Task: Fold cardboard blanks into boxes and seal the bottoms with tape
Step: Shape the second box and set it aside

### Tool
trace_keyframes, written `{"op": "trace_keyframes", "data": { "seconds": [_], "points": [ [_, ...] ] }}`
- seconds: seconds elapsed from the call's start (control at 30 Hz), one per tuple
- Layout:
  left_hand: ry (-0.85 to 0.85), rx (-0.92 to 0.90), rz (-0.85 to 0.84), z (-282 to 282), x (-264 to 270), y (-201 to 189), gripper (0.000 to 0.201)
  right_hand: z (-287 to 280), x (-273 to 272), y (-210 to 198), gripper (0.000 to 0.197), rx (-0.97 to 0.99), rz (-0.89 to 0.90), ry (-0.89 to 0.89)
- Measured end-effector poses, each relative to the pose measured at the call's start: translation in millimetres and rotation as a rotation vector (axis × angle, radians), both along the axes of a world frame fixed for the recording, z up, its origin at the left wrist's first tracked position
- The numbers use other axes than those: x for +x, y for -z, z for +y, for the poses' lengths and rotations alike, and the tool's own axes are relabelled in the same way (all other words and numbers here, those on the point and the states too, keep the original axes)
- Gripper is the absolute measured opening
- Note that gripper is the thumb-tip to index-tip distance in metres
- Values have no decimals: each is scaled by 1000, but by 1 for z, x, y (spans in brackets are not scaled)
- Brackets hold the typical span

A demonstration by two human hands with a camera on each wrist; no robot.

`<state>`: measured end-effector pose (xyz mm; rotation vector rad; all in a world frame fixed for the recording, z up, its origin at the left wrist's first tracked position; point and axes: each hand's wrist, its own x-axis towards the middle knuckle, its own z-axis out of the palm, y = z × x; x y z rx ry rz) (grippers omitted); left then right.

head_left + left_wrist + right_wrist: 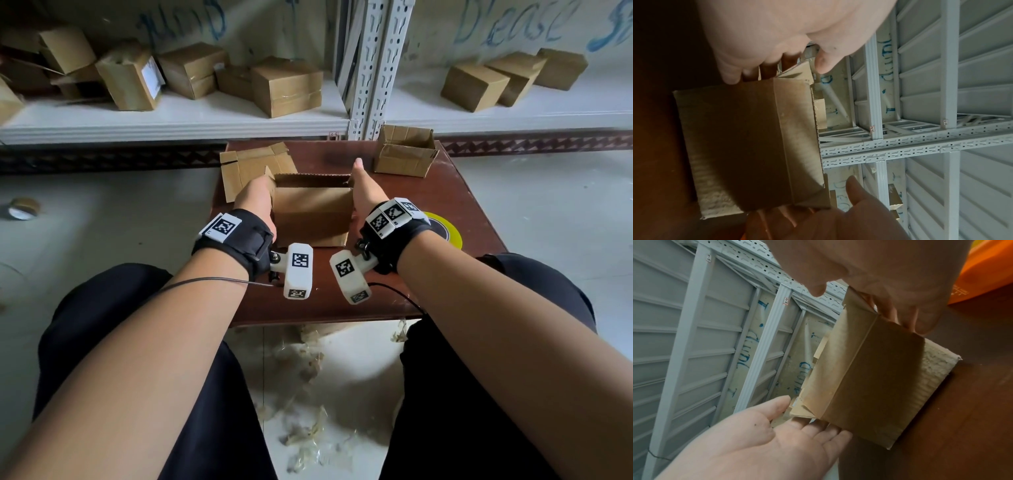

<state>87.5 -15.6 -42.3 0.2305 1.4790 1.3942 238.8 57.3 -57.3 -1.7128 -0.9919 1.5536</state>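
A half-erected cardboard box [310, 212] stands on the brown table [342, 305], its top open. My left hand [255, 197] lies flat against the box's left side with straight fingers, and my right hand [363, 192] does the same on the right side, thumb pointing up. In the left wrist view the box [748, 146] sits between my left fingers [731, 73] above and the right hand [838, 219] below. In the right wrist view an end flap of the box [869, 378] sticks out near the left hand [777, 434].
A yellow tape roll [443, 229] lies on the table right of my right wrist. A flat blank [253, 168] lies at the table's back left, an open box [404, 154] at the back right. Finished boxes [284, 85] fill the white shelf behind. Another tape roll [22, 209] lies on the floor.
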Motion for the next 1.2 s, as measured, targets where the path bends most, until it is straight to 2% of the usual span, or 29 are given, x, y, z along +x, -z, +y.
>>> {"op": "trace_keyframes", "data": {
  "seconds": [0.07, 0.17, 0.3, 0.4, 0.47, 0.57, 0.63, 0.83, 1.03, 1.1, 1.2],
  "points": [
    [3, -7, 40, -1, 2, -3, 65, -8, 0, -13, 101, 17, 15, -10],
    [-26, -38, 142, 3, 2, -10, 45, -10, 6, -19, 104, 67, 52, -12],
    [-25, 6, 160, 5, -1, -16, 57, -10, 11, -23, 117, 116, 111, -3],
    [-23, 23, 147, 2, -2, -18, 30, -3, 11, -16, 126, 110, 130, 12],
    [-7, 2, 162, 1, -1, -17, 23, -4, 12, -14, 123, 117, 104, -2],
    [16, -12, 158, -3, 2, -13, 47, -12, 13, -18, 112, 118, 74, -28],
    [21, -3, 160, -6, 6, -15, 55, -14, 15, -21, 108, 120, 88, -15],
    [62, 130, 121, -5, 6, -29, 47, -7, 24, -35, 115, 141, 152, 71],
    [194, 309, 125, -2, 14, -38, 30, 3, 42, -55, 100, 206, 274, 104],
    [209, 348, 104, 3, 17, -39, 33, 10, 48, -58, 95, 230, 320, 121],
    [222, 384, 84, 16, 24, -43, 37, 23, 55, -63, 100, 227, 346, 120]
  ]
}}
